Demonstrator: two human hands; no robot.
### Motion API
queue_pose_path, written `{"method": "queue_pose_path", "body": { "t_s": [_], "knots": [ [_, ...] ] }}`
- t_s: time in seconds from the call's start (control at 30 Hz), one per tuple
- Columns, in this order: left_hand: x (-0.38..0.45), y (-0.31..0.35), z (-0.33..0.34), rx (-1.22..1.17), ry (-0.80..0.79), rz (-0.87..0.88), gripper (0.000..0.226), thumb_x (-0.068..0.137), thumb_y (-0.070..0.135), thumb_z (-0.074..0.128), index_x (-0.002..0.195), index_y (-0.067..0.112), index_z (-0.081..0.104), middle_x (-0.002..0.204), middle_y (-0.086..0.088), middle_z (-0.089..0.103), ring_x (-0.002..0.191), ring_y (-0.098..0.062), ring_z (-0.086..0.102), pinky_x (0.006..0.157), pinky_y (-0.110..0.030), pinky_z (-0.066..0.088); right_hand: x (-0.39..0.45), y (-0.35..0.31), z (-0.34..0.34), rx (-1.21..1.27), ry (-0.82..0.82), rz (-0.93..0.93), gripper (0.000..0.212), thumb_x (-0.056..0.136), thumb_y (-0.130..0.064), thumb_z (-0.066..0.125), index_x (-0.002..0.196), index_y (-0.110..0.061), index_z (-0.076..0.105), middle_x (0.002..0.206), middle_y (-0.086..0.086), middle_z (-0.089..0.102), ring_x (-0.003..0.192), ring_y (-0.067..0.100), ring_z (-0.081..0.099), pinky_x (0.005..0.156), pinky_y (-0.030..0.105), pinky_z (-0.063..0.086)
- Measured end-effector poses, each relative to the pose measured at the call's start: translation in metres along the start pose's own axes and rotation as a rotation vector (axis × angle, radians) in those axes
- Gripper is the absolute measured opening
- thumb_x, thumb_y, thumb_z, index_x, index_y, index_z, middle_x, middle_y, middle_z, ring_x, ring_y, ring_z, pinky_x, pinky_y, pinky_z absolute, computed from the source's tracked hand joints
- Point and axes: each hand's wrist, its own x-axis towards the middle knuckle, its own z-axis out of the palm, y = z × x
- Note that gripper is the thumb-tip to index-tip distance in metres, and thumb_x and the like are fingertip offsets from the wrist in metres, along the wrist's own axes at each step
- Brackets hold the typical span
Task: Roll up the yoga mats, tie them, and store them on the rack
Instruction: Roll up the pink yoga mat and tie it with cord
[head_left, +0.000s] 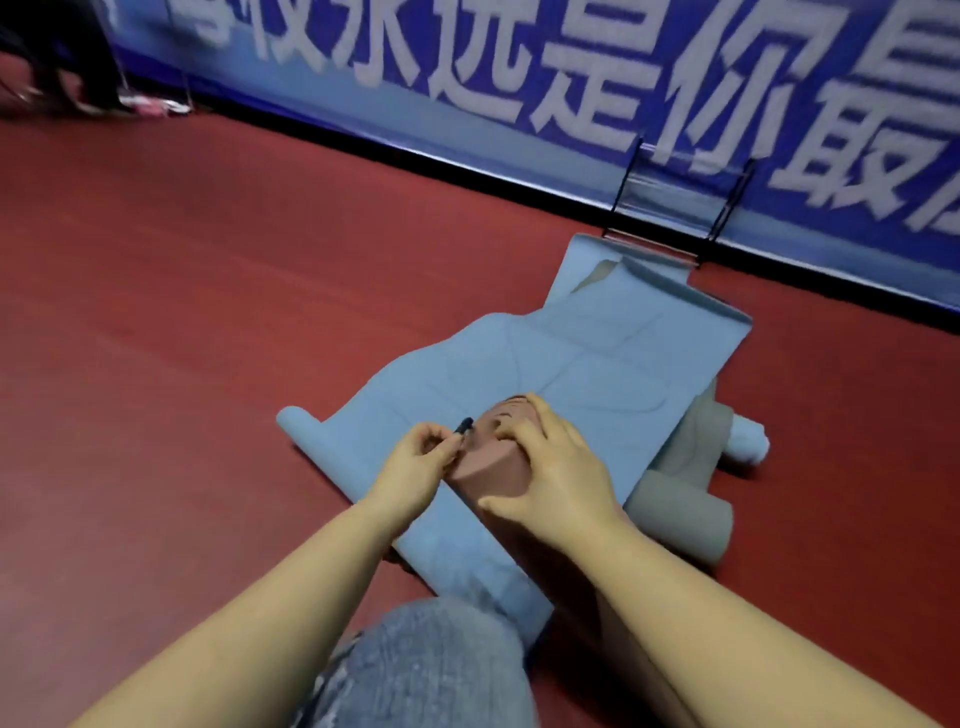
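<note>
**Tying off the brown roll on top of the blue mat**

I am kneeling with the rolled brown mat (493, 470) lying on the spread blue mat (545, 364), which I take as my landmark. My right hand (561, 483) is clamped over the roll, fingers curled over its end and thumb pressed against its near side. My left hand (415, 462) sits just left of the roll, fingertips pinching a thin dark strap (464, 426) at the roll's end.

The roll looks soft and springy; I judge it wants to uncoil the moment I ease off, so my grip belongs across the middle, pressing down into the blue mat. It seems light, and its surface looks grippy rather than slick. The strap is thin and limp, best held near its tip.

Off the blue mat's right edge lies a grey mat (685, 499), partly rolled. Beyond the blue mat's far end a black wire rack (675, 208) stands against the blue banner (519, 78).
</note>
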Motion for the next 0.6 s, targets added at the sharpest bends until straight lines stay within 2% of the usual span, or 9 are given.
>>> {"method": "queue_pose_path", "body": {
  "t_s": [0.07, 0.2, 0.27, 0.3, 0.37, 0.43, 0.47, 0.53, 0.6],
  "knots": [
    [-0.018, 0.052, 0.024, 0.059, -0.047, 0.120, 0.013, 0.096, 0.022, 0.052, 0.086, 0.013, 0.053, 0.069, 0.004, 0.052, 0.046, -0.001, 0.042, 0.046, -0.015, 0.031, -0.029, 0.013, -0.043, 0.057, 0.141, 0.069, 0.064, 0.067, -0.049, 0.075, 0.124, -0.038, 0.047, 0.157, -0.012, 0.010, 0.135, 0.016, 0.028, 0.095, 0.027, 0.036],
    [-0.063, 0.150, 0.085, 0.176, -0.148, 0.378, 0.012, 0.095, 0.024, 0.053, 0.084, 0.018, 0.052, 0.078, 0.004, 0.056, 0.066, -0.007, 0.047, 0.058, -0.021, 0.035, -0.090, 0.041, -0.114, 0.216, 0.499, 0.222, 0.063, 0.063, -0.045, 0.081, 0.119, -0.038, 0.053, 0.155, -0.014, 0.019, 0.136, 0.012, 0.033, 0.098, 0.028, 0.039],
    [-0.089, 0.186, 0.120, 0.230, -0.236, 0.492, 0.010, 0.094, 0.022, 0.055, 0.086, 0.017, 0.054, 0.082, 0.005, 0.059, 0.071, -0.004, 0.051, 0.060, -0.014, 0.038, -0.123, 0.056, -0.133, 0.316, 0.672, 0.327, 0.063, 0.061, -0.041, 0.084, 0.117, -0.036, 0.055, 0.154, -0.015, 0.021, 0.135, 0.008, 0.034, 0.093, 0.022, 0.037],
    [-0.101, 0.199, 0.137, 0.277, -0.274, 0.536, 0.008, 0.093, 0.021, 0.057, 0.087, 0.016, 0.055, 0.084, 0.005, 0.060, 0.073, -0.005, 0.052, 0.063, -0.014, 0.038, -0.138, 0.062, -0.137, 0.375, 0.753, 0.375, 0.065, 0.060, -0.038, 0.085, 0.119, -0.036, 0.055, 0.153, -0.015, 0.023, 0.135, 0.006, 0.033, 0.093, 0.021, 0.036],
    [-0.123, 0.214, 0.170, 0.438, -0.325, 0.594, 0.006, 0.089, 0.021, 0.059, 0.087, 0.017, 0.056, 0.084, 0.005, 0.061, 0.077, -0.013, 0.054, 0.066, -0.023, 0.039, -0.165, 0.072, -0.136, 0.489, 0.891, 0.445, 0.080, 0.059, -0.035, 0.086, 0.130, -0.032, 0.049, 0.153, -0.012, 0.025, 0.139, 0.007, 0.028, 0.103, 0.027, 0.036],
    [-0.140, 0.218, 0.196, 0.597, -0.341, 0.620, 0.003, 0.088, 0.022, 0.057, 0.087, 0.020, 0.055, 0.089, 0.003, 0.063, 0.084, -0.019, 0.055, 0.066, -0.026, 0.037, -0.184, 0.078, -0.133, 0.560, 0.972, 0.504, 0.098, 0.059, -0.033, 0.088, 0.142, -0.026, 0.035, 0.154, -0.009, 0.023, 0.142, 0.011, 0.023, 0.109, 0.036, 0.033],
    [-0.147, 0.218, 0.205, 0.651, -0.326, 0.639, 0.001, 0.088, 0.022, 0.055, 0.089, 0.022, 0.055, 0.093, 0.002, 0.064, 0.091, -0.021, 0.056, 0.069, -0.026, 0.039, -0.190, 0.079, -0.133, 0.581, 0.992, 0.530, 0.104, 0.059, -0.031, 0.088, 0.145, -0.026, 0.029, 0.154, -0.008, 0.023, 0.143, 0.012, 0.022, 0.109, 0.034, 0.032],
    [-0.161, 0.219, 0.217, 0.696, -0.295, 0.682, 0.014, 0.089, 0.020, 0.052, 0.100, 0.025, 0.059, 0.106, 0.004, 0.066, 0.105, -0.020, 0.055, 0.079, -0.027, 0.043, -0.197, 0.081, -0.134, 0.615, 1.000, 0.557, 0.115, 0.060, -0.027, 0.088, 0.149, -0.028, 0.016, 0.155, -0.004, 0.023, 0.142, 0.014, 0.023, 0.102, 0.028, 0.033],
    [-0.173, 0.218, 0.223, 0.675, -0.294, 0.709, 0.027, 0.090, 0.015, 0.051, 0.114, 0.024, 0.059, 0.115, 0.008, 0.064, 0.112, -0.014, 0.054, 0.088, -0.024, 0.040, -0.199, 0.081, -0.134, 0.652, 0.960, 0.557, 0.122, 0.062, -0.022, 0.087, 0.150, -0.031, 0.002, 0.155, 0.000, 0.023, 0.141, 0.016, 0.025, 0.099, 0.028, 0.033]
  ]
}}
